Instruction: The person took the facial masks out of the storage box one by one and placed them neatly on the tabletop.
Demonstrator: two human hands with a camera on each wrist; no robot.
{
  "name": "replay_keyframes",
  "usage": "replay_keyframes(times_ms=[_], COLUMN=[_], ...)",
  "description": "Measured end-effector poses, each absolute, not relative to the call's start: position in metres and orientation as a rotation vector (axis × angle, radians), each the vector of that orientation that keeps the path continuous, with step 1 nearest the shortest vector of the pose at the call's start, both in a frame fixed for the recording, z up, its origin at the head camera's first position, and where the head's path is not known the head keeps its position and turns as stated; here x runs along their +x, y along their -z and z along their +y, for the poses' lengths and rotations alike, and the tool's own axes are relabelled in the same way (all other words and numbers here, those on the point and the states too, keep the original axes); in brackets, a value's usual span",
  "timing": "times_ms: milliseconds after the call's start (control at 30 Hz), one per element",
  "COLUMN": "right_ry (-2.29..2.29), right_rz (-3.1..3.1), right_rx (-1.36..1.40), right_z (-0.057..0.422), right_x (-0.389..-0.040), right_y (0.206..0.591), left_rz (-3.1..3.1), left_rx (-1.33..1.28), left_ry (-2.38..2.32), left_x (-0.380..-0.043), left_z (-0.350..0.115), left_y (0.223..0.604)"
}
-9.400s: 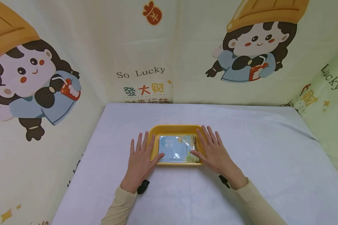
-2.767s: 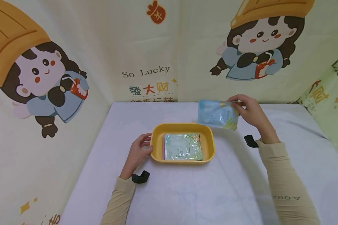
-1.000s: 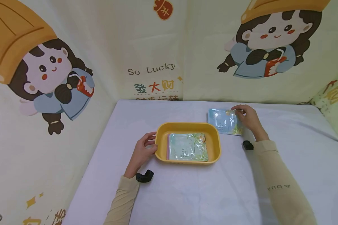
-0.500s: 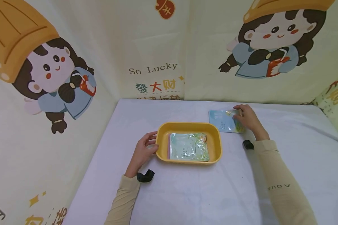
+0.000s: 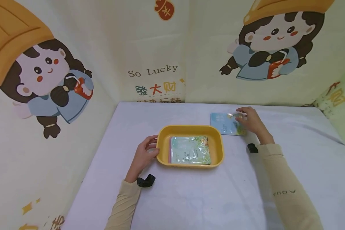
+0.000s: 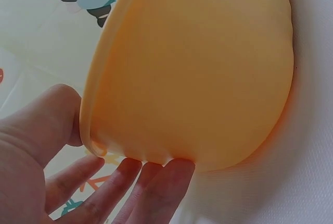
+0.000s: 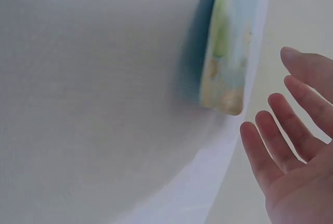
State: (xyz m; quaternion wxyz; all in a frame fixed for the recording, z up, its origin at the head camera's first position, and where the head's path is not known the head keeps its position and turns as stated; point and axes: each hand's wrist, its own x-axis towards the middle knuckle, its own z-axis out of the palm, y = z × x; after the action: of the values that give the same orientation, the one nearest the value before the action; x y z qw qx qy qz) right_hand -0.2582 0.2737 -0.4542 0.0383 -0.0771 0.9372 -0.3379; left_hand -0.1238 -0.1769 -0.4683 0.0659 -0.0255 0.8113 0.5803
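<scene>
A yellow tray [image 5: 219, 150] stands on the white-covered table, and at its left end my left hand [image 5: 144, 155] holds the rim. The left wrist view has the thumb [image 6: 70, 109] at the rim and the fingertips against the outer wall. Inside the tray lies a flat, glossy pale-green packet [image 5: 189, 150], with a pink edge showing under its left side. Behind the tray's right corner, a light-blue flat packet [image 5: 222, 123] lies on the table. My right hand [image 5: 253, 121] hovers over its right end, fingers loosely spread and apart from it in the right wrist view.
Cream cloth walls with cartoon prints rise behind and left of the table [image 5: 189, 198]. The far table edge runs close behind the blue packet. A black wrist device [image 5: 146, 181] sits by the left cuff, another [image 5: 252, 148] by the right.
The blue packet has come out of the tray in my right hand and been laid behind its right corner. The right fingers have since let go. My left hand stays at the tray.
</scene>
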Motion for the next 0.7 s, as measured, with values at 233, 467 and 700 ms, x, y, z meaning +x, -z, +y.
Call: replay_keyframes(times_ms=[233,467,700], right_ry=[1.044,0.993,0.977], right_rz=[2.912,2.929,2.945], right_rx=[-0.324,-0.370,-0.518], right_z=[0.270,0.253,0.233], right_x=[-0.248,-0.233,-0.217], right_y=[0.447,0.432,0.421], left_rz=[2.455,2.425,2.377], left_rx=[-0.083,-0.068,-0.084], left_ry=[-1.744,-1.763,-1.751], left_x=[-0.118,-0.118,-0.118], left_z=[-0.174,-0.176,-0.177], left_y=[0.467,0.469,0.469])
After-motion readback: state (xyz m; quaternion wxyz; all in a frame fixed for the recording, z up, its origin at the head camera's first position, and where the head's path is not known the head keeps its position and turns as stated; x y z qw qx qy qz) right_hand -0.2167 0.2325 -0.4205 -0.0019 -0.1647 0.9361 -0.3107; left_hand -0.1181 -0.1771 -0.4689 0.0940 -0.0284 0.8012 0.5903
